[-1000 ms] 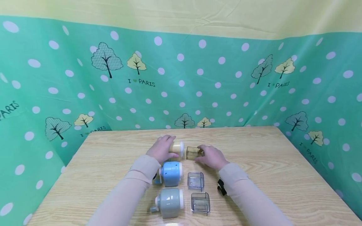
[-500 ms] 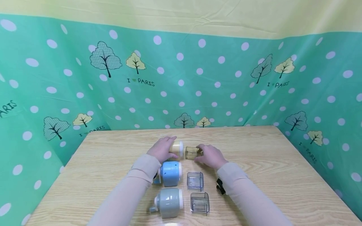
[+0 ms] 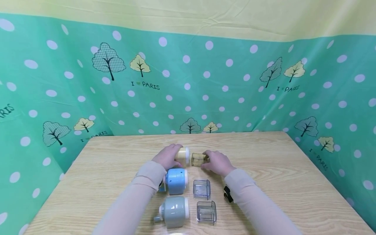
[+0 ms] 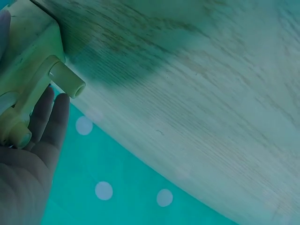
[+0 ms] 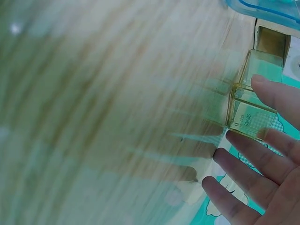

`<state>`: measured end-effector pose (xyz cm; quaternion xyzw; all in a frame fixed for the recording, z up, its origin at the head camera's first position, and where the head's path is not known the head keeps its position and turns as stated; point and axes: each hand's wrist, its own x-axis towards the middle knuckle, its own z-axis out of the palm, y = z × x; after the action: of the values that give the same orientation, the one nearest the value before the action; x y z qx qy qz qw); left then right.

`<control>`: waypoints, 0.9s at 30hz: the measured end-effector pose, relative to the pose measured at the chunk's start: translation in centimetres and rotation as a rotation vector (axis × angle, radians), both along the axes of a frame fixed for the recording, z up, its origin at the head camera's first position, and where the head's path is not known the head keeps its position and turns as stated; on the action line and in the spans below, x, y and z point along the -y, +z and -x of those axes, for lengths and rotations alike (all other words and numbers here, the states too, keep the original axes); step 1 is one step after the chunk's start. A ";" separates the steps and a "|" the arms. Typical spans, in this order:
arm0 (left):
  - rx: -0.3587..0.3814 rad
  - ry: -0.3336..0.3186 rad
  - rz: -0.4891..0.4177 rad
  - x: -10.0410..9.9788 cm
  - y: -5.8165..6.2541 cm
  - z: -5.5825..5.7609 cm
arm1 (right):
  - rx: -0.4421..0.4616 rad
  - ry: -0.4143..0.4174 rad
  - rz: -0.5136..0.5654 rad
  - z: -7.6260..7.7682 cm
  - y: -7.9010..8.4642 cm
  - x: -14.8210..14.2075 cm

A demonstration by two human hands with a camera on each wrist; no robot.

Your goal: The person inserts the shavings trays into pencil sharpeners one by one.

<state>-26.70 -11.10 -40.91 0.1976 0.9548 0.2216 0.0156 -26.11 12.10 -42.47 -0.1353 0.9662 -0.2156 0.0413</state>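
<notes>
In the head view, my left hand [image 3: 165,156] grips a yellow crank pencil sharpener [image 3: 183,156] lying at the back of the row. Its crank handle [image 4: 65,78] sticks out beside my fingers in the left wrist view. My right hand [image 3: 218,162] pinches a clear amber shavings drawer [image 3: 198,160] between thumb and fingers; the right wrist view shows the drawer [image 5: 251,112] more closely. A small gap separates the drawer from the sharpener's white end. Nearer lie a blue pencil sharpener [image 3: 177,181] and a grey pencil sharpener [image 3: 174,212].
A clear bluish drawer [image 3: 201,189] lies right of the blue sharpener, and a clear grey drawer [image 3: 206,211] right of the grey one. All rest on a wood-grain table [image 3: 264,156]. Behind it hangs a green dotted curtain [image 3: 205,85].
My left thumb has drawn back slightly to the left along the yellow sharpener. Both hands otherwise stay in place, and the head view has shifted a little.
</notes>
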 end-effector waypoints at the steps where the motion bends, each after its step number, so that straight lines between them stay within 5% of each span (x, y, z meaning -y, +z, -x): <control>1: 0.003 0.001 -0.006 0.0 0.0 0.0 | 0.000 0.000 -0.002 0.0 0.0 0.0; 27: 0.101 0.100 -0.011 -0.8 1.0 -0.3 | 0.003 0.030 -0.019 0.3 0.6 -0.2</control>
<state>-26.40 -10.29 -39.96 0.1381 0.9603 0.2369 0.0517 -26.43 12.31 -41.89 -0.1489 0.9661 -0.2058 0.0472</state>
